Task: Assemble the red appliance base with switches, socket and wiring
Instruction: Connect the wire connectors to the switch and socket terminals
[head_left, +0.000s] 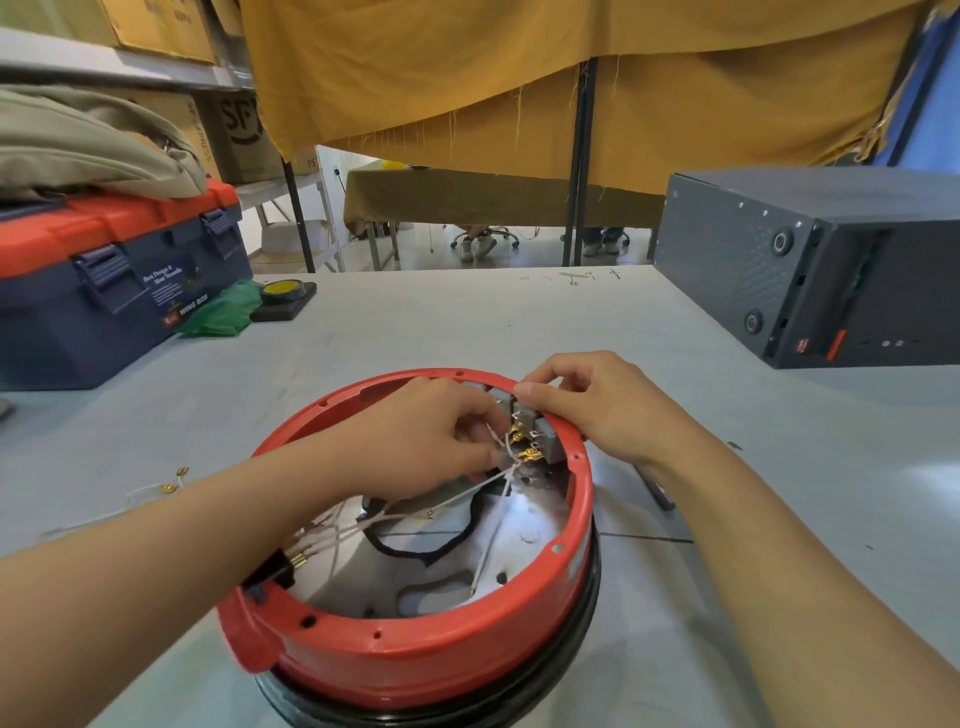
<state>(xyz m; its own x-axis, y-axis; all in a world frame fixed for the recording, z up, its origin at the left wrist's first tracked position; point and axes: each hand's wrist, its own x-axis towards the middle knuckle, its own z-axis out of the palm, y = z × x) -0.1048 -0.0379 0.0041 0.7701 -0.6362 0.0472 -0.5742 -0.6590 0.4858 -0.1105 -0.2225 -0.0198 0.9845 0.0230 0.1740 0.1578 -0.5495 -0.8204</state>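
Red base (415, 649) sits open side up on the grey table (467, 322), right in front of the person. At its far rim, a grey switch block (543, 434) is already seated, several brass terminals pushed on. The left hand (431, 441) pinches a white wire (493, 475) at those terminals; the right hand (587, 400) curls over the rim, holding the block steady, I think, though its fingertips are partly hidden. At the base's near-left wall a black socket (270, 569) is fitted, while loose wires inside still need connecting.

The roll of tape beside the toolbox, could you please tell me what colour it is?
Yellow, with a dark centre hole; the roll of tape shows in the head view.
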